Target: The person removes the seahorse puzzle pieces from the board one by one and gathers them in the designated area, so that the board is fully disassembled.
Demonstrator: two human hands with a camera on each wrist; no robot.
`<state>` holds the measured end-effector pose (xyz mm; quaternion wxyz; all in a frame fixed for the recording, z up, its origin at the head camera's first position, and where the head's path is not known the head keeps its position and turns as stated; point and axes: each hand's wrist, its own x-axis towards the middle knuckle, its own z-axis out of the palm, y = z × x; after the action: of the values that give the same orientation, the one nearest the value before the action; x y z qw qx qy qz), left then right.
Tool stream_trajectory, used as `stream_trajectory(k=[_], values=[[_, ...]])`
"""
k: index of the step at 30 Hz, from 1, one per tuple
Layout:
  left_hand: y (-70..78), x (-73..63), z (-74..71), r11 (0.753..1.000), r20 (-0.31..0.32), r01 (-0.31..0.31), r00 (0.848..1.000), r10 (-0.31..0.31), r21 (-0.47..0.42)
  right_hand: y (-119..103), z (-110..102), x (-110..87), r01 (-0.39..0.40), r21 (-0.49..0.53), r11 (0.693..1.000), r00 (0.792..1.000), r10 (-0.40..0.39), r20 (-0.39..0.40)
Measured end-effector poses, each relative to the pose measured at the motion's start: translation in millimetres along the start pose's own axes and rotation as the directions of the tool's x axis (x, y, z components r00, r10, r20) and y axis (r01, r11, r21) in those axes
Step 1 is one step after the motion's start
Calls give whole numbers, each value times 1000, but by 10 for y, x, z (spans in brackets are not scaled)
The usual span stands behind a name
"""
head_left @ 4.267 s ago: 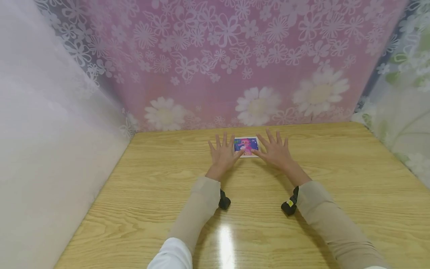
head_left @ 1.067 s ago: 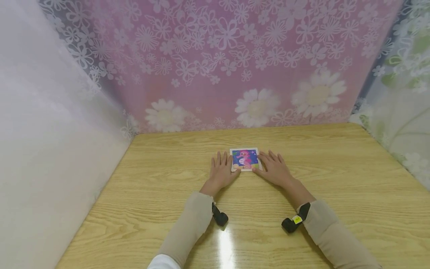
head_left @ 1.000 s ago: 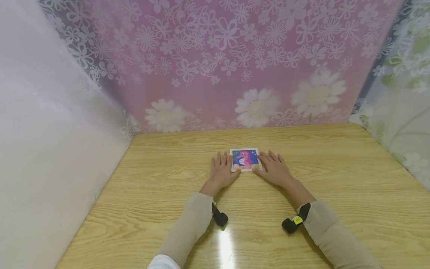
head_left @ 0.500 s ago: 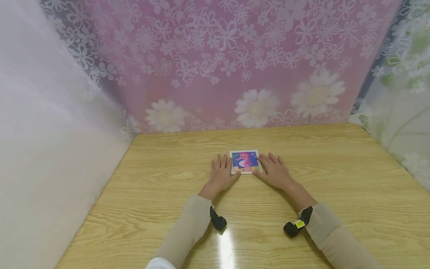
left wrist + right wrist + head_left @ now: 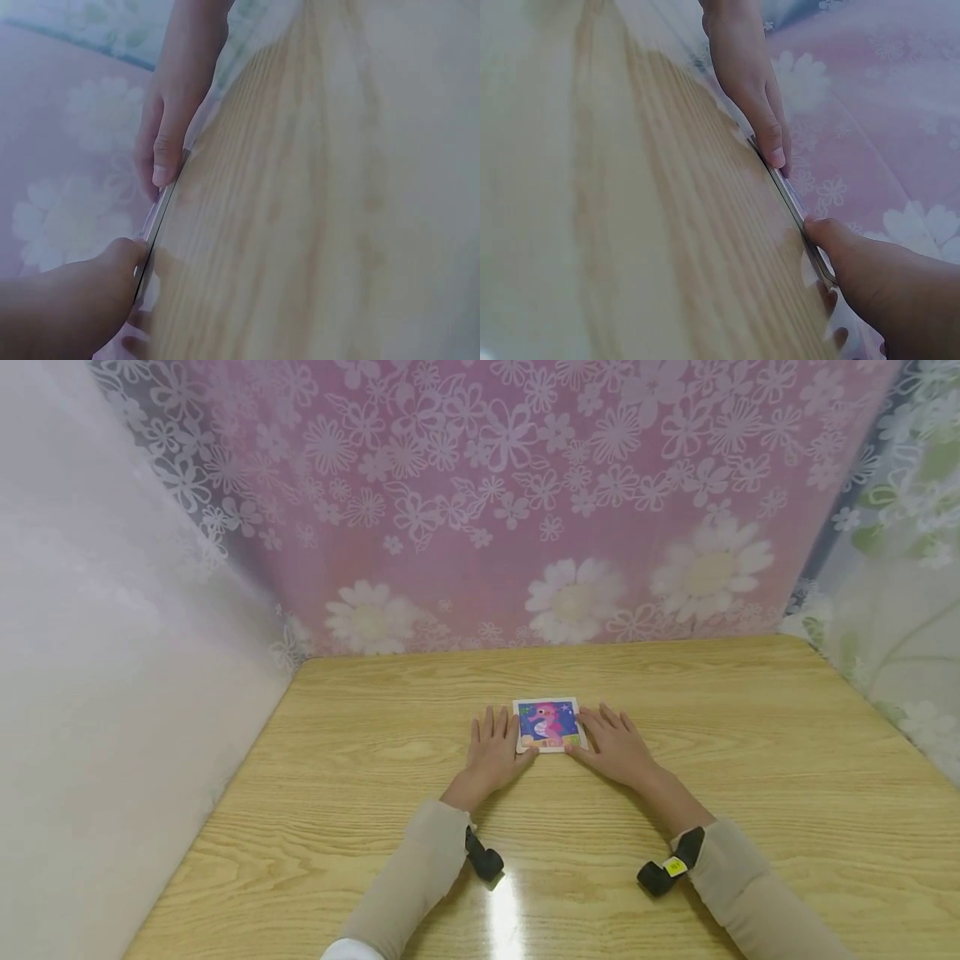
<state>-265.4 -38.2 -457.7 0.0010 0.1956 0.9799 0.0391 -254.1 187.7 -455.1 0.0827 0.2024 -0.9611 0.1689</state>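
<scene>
A small flat picture board (image 5: 548,724) with a white border lies on the table, showing a pink seahorse on blue. My left hand (image 5: 493,756) lies at its left side, fingers straight and thumb on the near left corner. On the other side, my right hand (image 5: 617,750) has its fingers extended along the right edge and its thumb at the near right corner. The left wrist view shows the thin edge of the board (image 5: 159,217) between both hands. From the right wrist, a thumb (image 5: 821,227) touches the board's top edge.
The wood-grain table (image 5: 360,827) carries a bright light reflection near its front. A pink flowered cloth (image 5: 465,527) hangs behind it. White sheeting (image 5: 112,652) stands at the left, and a leaf-patterned sheet (image 5: 892,610) at the right.
The board has come nearer to me across the table, with both hands moving back alongside it. My spread fingers have drawn closer together. Over the last second the shift is slight.
</scene>
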Motion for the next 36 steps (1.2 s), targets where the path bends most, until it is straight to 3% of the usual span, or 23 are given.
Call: stream_trajectory(k=[20,36], values=[[37,-167,-75,999,16,-36,999,36,4,-35,-22,-91,17,31,999,999,-18,30],[65,-293,-71,999,-26,-44,999,44,6,-87,-20,-204,34,6,999,999,-34,26]])
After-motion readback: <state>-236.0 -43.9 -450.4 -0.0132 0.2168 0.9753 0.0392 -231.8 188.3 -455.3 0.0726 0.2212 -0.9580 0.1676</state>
